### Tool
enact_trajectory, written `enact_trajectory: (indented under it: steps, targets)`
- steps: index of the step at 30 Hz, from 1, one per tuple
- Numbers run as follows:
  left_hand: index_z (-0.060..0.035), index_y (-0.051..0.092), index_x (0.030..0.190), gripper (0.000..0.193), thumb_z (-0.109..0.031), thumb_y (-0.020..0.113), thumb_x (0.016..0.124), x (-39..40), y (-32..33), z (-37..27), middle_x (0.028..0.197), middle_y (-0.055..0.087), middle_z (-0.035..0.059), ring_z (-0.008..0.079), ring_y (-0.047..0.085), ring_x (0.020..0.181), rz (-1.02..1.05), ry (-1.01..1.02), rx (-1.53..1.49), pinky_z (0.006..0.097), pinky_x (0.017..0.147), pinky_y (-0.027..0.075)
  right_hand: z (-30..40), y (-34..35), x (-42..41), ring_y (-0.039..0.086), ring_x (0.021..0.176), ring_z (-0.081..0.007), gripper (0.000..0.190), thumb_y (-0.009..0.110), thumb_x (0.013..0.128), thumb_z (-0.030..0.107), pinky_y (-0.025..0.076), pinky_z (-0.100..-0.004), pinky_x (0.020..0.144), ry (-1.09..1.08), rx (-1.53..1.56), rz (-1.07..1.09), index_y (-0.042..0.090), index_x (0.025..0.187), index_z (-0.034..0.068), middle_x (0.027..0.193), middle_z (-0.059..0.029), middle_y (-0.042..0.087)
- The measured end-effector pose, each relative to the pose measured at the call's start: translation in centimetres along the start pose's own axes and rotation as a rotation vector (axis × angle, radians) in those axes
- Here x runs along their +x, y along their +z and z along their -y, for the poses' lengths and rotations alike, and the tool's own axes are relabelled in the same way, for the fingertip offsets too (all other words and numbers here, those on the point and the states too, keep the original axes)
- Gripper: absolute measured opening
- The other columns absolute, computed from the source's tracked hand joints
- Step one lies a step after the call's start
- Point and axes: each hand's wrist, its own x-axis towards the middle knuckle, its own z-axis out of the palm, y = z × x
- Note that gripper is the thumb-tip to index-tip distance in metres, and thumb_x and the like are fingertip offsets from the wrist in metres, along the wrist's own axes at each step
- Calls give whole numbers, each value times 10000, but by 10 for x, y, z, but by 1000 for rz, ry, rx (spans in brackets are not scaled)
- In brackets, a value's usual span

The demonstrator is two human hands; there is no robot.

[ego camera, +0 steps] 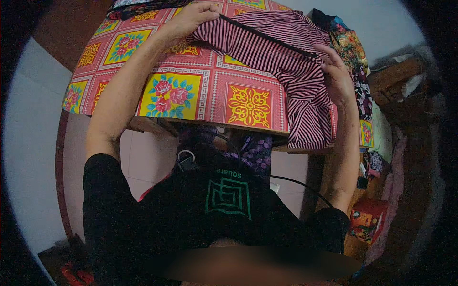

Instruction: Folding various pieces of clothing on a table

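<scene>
A pink-and-black striped garment (247, 50) lies across the far and right part of the table, with a straight black band (268, 38) along one edge. My left hand (195, 19) pinches that band's left end between thumb and fingers. At its other end, my right hand (335, 73) has the striped fabric between thumb and fingers. Between the two hands the band runs taut, slanting down to the right. A bunched part of the garment (309, 121) drapes to the table's near edge, beside my right wrist.
A patterned cover (170, 94) with roses and yellow motifs spreads over the table. Dark lacy cloth (143, 8) lies at the far left, and flowered clothes (345, 43) are piled at the right edge. A red box (368, 220) stands low on the right. A black cable (300, 183) crosses near my right arm.
</scene>
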Motion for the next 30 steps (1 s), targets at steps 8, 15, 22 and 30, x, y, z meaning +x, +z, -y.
enact_trajectory:
  steps: [8, 15, 22, 30]
  targets:
    - [-85, 591, 981, 211, -244, 644, 853, 33, -22, 72, 732, 448, -65, 16, 410, 706, 240, 358, 39, 204, 630, 319, -11, 3, 15, 531, 864, -90, 206, 684, 779, 114, 411, -232, 788, -43, -382, -3, 572, 929, 28, 891, 16, 575]
    - [-62, 625, 951, 215, -242, 656, 837, 26, -38, 75, 713, 488, -54, 30, 445, 686, 224, 217, 186, 224, 614, 355, -13, 10, 19, 565, 788, -142, 217, 638, 800, 152, 445, -276, 746, -110, -944, -137, 590, 934, -12, 815, -70, 592]
    - [-81, 455, 696, 311, -238, 584, 931, -10, -45, 23, 639, 366, -31, 93, 338, 564, 154, 35, 274, 297, 508, 309, 0, 30, 14, 541, 844, -114, 212, 564, 841, 126, 421, -254, 778, -135, -673, -69, 622, 1005, 5, 899, -36, 617]
    - [-33, 538, 748, 300, -280, 588, 910, -20, -12, -7, 661, 480, 13, 106, 426, 615, 97, 203, -247, 324, 572, 389, 60, 124, 4, 568, 805, -126, 256, 547, 795, 12, 447, -253, 756, -192, -630, 412, 615, 1040, 42, 883, -28, 616]
